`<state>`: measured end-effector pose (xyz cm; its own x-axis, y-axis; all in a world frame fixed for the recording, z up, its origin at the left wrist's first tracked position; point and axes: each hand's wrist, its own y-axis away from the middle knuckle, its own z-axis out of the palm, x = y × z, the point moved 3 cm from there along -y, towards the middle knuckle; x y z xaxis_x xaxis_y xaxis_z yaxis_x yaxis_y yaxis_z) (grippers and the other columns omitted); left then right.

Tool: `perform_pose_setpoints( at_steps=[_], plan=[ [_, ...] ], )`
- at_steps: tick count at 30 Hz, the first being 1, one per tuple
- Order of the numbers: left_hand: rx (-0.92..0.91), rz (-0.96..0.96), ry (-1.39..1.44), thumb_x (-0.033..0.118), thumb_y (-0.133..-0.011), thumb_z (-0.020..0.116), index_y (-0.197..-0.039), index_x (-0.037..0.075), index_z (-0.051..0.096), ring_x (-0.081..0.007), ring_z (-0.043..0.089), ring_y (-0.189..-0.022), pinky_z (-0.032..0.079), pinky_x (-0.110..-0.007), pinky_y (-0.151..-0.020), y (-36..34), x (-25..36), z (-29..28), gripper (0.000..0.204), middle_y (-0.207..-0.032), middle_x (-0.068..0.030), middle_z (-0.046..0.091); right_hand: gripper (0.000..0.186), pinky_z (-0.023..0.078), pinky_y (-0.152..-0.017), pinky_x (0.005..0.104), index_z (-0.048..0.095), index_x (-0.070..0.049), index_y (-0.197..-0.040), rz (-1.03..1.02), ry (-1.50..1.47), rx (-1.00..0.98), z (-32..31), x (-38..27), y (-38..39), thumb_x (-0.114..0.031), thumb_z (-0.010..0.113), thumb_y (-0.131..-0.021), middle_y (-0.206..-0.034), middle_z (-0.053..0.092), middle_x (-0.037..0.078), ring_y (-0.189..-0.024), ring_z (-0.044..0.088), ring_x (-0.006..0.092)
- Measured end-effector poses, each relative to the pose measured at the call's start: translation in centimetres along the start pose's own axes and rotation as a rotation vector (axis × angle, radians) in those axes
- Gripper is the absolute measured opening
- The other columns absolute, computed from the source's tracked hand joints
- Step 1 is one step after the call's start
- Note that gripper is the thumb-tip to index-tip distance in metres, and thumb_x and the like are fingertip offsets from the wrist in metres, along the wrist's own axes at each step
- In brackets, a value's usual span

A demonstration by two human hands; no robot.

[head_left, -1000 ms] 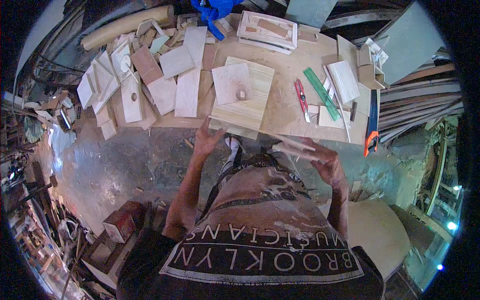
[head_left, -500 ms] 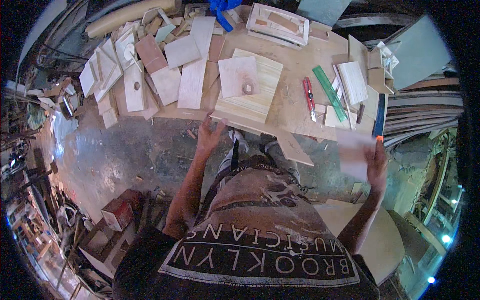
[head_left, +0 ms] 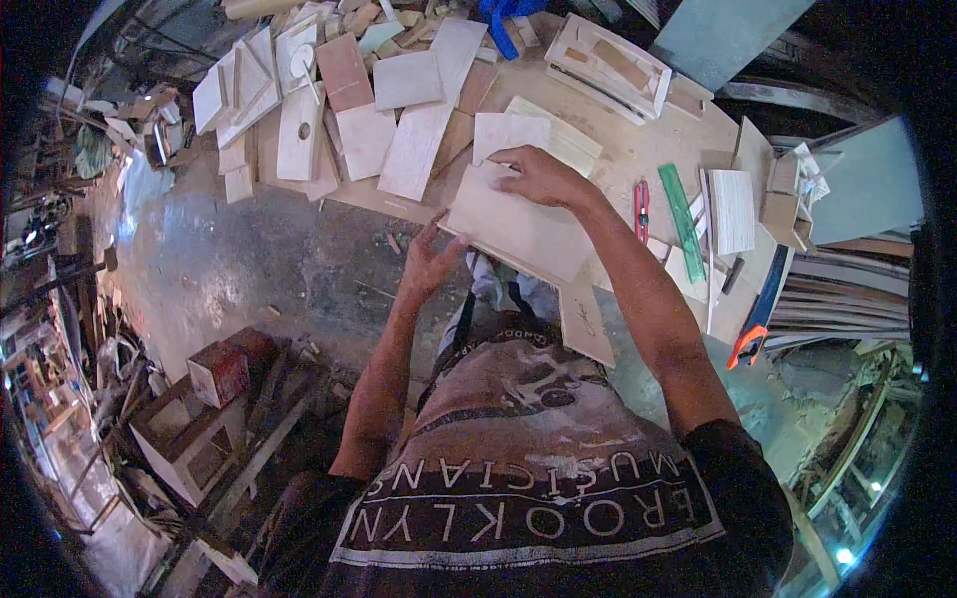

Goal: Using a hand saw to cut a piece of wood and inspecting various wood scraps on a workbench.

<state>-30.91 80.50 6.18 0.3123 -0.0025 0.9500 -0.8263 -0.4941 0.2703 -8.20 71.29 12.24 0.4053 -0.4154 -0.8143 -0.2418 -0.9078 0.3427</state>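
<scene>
My left hand (head_left: 431, 257) grips the near left edge of a pale wooden board (head_left: 523, 234) at the front of the workbench. My right hand (head_left: 541, 181) reaches over that board, its curled fingers holding the far left part of it. A narrower board (head_left: 588, 324) juts toward my body from beneath the held board's right side. Behind my right hand lie a whitish square panel (head_left: 510, 130) and a grained board (head_left: 578, 135). To the right are a red box cutter (head_left: 640, 211) and a green ruler (head_left: 681, 221).
The bench (head_left: 648, 149) holds several wood offcuts (head_left: 404, 80) on the left, a wooden frame (head_left: 608, 70) and a blue cloth (head_left: 503, 25) at the back. An orange-handled saw (head_left: 748, 344) lies at the right edge. Wooden boxes (head_left: 189, 448) stand on the littered floor at lower left.
My right hand has moved from the right side inward over the bench, and a pale board now covers much of the stacked panels. The view has shifted, turning slightly.
</scene>
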Motion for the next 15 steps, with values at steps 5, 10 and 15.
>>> perform_pose_setpoints(
  at_steps=[5,10,15],
  plan=[
    [-0.009,-0.124,0.084,0.023,-0.082,0.072,-0.132,-0.003,0.046,-0.0172,0.052,-0.11,0.042,-0.033,-0.096,0.1,2.1,1.0,0.062,-0.118,-0.0134,0.06,0.046,0.044,-0.094,0.0334,0.056,-0.002,-0.123,0.062,-0.134,0.028,0.4,2.1,0.2,-0.02,0.068,-0.083,-0.115,0.062,0.017,-0.106,0.058,0.0248],
    [-0.06,-0.104,0.094,0.025,-0.082,0.072,-0.132,-0.002,0.047,-0.0181,0.052,-0.112,0.041,-0.034,-0.097,-0.3,-0.3,0.4,0.062,-0.117,-0.0147,0.061,0.048,0.046,-0.093,0.041,0.056,-0.001,-0.122,-0.057,-0.116,0.053,1.1,1.8,0.0,-0.029,0.064,-0.084,-0.117,0.06,0.021,-0.106,0.059,0.0347],
    [-0.033,-0.092,-0.186,0.027,-0.08,0.073,-0.131,-0.001,0.048,-0.0204,0.053,-0.113,0.04,-0.035,-0.098,-0.6,-0.8,0.1,0.064,-0.118,-0.0167,0.061,0.045,0.045,-0.095,0.0389,0.055,-0.001,-0.123,-0.118,0.014,0.092,0.4,2.4,0.3,-0.024,0.062,-0.085,-0.119,0.06,0.021,-0.107,0.059,0.0321]
  ],
)
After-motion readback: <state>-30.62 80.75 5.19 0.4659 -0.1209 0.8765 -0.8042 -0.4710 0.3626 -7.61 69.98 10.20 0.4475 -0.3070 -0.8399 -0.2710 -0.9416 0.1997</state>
